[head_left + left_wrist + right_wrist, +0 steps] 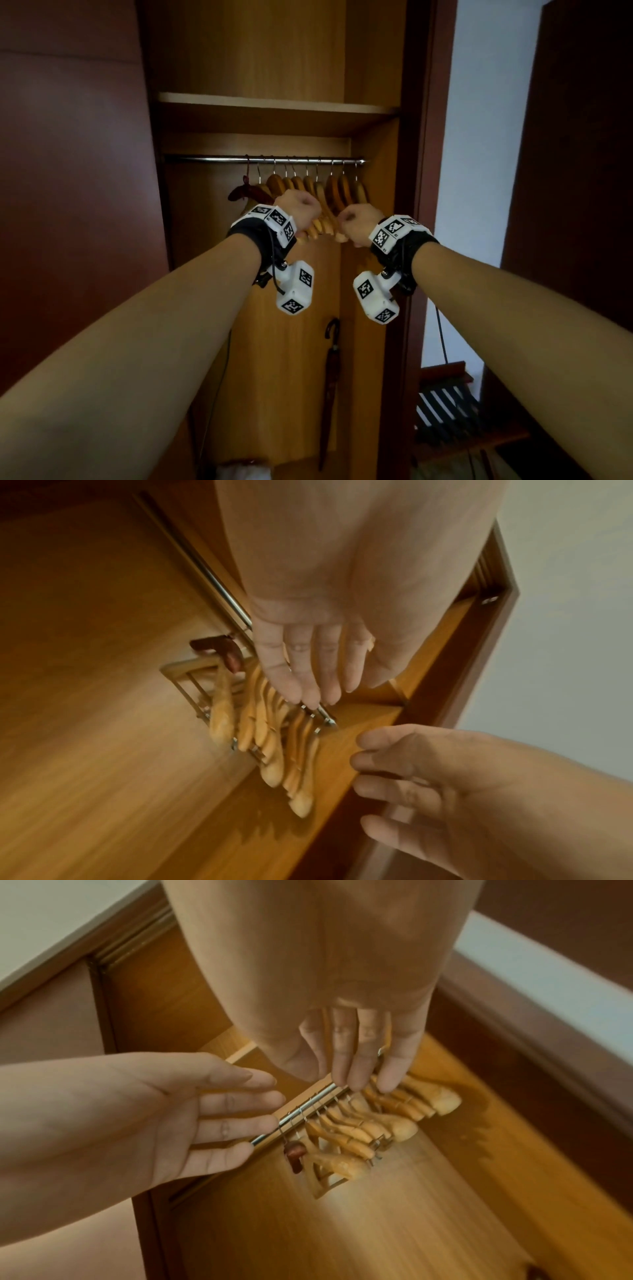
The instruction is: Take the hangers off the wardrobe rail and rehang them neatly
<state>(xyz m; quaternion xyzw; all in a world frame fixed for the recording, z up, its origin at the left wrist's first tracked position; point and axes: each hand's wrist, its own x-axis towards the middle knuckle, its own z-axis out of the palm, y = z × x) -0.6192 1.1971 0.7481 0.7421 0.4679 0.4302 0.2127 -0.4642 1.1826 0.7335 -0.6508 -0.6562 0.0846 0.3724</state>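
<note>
I am reaching both arms up into the open wardrobe [260, 51]. My left hand [301, 205] and my right hand [356, 222] are side by side, close to each other but not touching. Both are in front of the hangers [318, 192].

My left hand is wide, with its fingers [308, 669] straight and loose. It holds nothing. My right hand is wide too, with its fingers [363, 1056] straight, and it holds nothing. From my wrists, the fingers look close to the hangers, but I cannot tell if they touch them.

The wooden hangers all hang by their thin metal hooks on the shiny rail [205, 158]. They are bunched on the right part of the rail. They do not hang evenly; some lean and sit closer together than others. On the left end of the bunch hangs a dark red hanger [245, 192].

Above the rail is a wooden shelf [274, 102]. Low down inside the wardrobe, a dark folded umbrella [330, 377] leans upright. To the right of the wardrobe is a pale wall [479, 137].
</note>
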